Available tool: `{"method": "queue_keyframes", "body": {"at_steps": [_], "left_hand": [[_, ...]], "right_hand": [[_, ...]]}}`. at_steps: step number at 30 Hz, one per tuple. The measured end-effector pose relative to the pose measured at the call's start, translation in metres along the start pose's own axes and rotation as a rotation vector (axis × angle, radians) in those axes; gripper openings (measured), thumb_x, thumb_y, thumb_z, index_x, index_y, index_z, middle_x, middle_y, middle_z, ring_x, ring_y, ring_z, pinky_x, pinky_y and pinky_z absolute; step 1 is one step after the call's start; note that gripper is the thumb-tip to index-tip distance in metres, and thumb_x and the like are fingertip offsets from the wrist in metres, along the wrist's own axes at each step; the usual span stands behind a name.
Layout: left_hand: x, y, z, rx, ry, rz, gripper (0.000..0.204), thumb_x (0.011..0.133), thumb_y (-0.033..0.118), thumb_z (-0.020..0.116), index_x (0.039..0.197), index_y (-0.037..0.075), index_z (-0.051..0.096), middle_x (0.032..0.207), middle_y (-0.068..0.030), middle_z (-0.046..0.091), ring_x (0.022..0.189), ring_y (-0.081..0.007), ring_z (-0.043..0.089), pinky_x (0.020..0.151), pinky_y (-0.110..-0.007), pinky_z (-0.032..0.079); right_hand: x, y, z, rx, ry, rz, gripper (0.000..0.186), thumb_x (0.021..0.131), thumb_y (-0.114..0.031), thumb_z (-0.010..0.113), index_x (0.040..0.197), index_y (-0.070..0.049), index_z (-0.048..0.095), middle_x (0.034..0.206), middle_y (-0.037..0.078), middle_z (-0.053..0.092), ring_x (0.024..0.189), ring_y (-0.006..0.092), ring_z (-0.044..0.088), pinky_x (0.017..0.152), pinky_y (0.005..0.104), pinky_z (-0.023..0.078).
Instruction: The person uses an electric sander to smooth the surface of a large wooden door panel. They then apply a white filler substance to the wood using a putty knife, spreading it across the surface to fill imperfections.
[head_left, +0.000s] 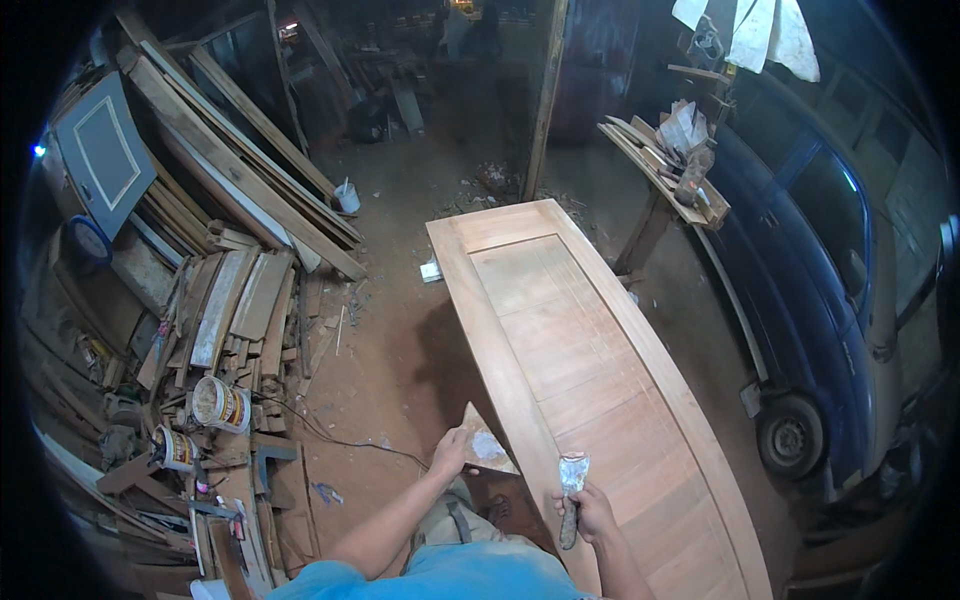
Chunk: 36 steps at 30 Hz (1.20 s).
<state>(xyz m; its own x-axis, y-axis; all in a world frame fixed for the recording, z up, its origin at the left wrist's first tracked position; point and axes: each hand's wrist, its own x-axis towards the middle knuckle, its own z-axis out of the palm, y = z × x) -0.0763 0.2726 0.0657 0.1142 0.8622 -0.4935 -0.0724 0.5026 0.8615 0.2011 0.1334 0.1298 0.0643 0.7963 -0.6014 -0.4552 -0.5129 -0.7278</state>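
Evidently, the panelled wooden door (565, 330), stretching away beyond the fingers, has been assembled, its surface left mostly bare; whether any whitish paste (487, 446) has been spread there cannot be told. A smeared putty knife (573, 478) is grasped upright by the right hand's (594, 512) curled fingers; a small board (497, 463) bearing paste is gripped by the left hand (450, 452), beside the door's edge.

Bright blue shirt (450, 574), khaki legwear (432, 524)
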Motion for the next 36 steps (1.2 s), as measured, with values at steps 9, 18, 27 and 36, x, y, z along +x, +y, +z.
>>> {"method": "queue_keyframes", "body": {"at_steps": [9, 18, 27, 36], "left_hand": [[0.090, 0.024, 0.040, 0.392, -0.206, 0.200, 0.045, 0.105, 0.038, 0.042, 0.119, -0.001, 0.060, 0.100, -0.0104, 0.065, 0.088, -0.0189, 0.064, 0.074, -0.035, 0.055], [0.134, 0.119, 0.054, -0.014, -0.318, -0.001, 0.039, 0.104, 0.028, 0.045, 0.119, -0.003, 0.066, 0.115, -0.0109, 0.069, 0.104, -0.0187, 0.065, 0.095, -0.034, 0.050], [0.182, 0.264, 0.006, 0.005, -0.447, 0.098, 0.049, 0.108, 0.037, 0.042, 0.128, -0.004, 0.060, 0.116, -0.0089, 0.068, 0.105, -0.0141, 0.061, 0.096, -0.031, 0.048], [0.230, 0.318, -0.035, 0.174, -0.382, 0.306, 0.054, 0.109, 0.043, 0.039, 0.121, -0.004, 0.065, 0.104, -0.0053, 0.069, 0.091, -0.0099, 0.061, 0.086, -0.029, 0.051]], "right_hand": [[0.005, -0.004, 0.009, 0.116, 0.051, 0.025, 0.029, 0.091, -0.003, 0.044, 0.118, 0.004, 0.054, 0.096, 0.018, 0.068, 0.077, 0.0239, 0.065, 0.069, 0.0350, 0.055], [0.067, -0.070, 0.048, -0.164, -0.017, -0.215, 0.035, 0.095, -0.008, 0.041, 0.123, 0.004, 0.059, 0.100, 0.013, 0.067, 0.086, 0.0180, 0.065, 0.079, 0.0327, 0.054], [0.148, -0.213, 0.179, -0.954, -0.251, -0.890, 0.055, 0.095, 0.002, 0.053, 0.148, -0.011, 0.047, 0.107, 0.016, 0.059, 0.097, 0.0270, 0.058, 0.090, 0.0357, 0.047], [0.227, -0.249, 0.238, -1.185, -0.302, -1.048, 0.064, 0.091, 0.002, 0.058, 0.147, -0.026, 0.050, 0.099, 0.018, 0.057, 0.089, 0.0328, 0.057, 0.080, 0.0401, 0.049]]}}
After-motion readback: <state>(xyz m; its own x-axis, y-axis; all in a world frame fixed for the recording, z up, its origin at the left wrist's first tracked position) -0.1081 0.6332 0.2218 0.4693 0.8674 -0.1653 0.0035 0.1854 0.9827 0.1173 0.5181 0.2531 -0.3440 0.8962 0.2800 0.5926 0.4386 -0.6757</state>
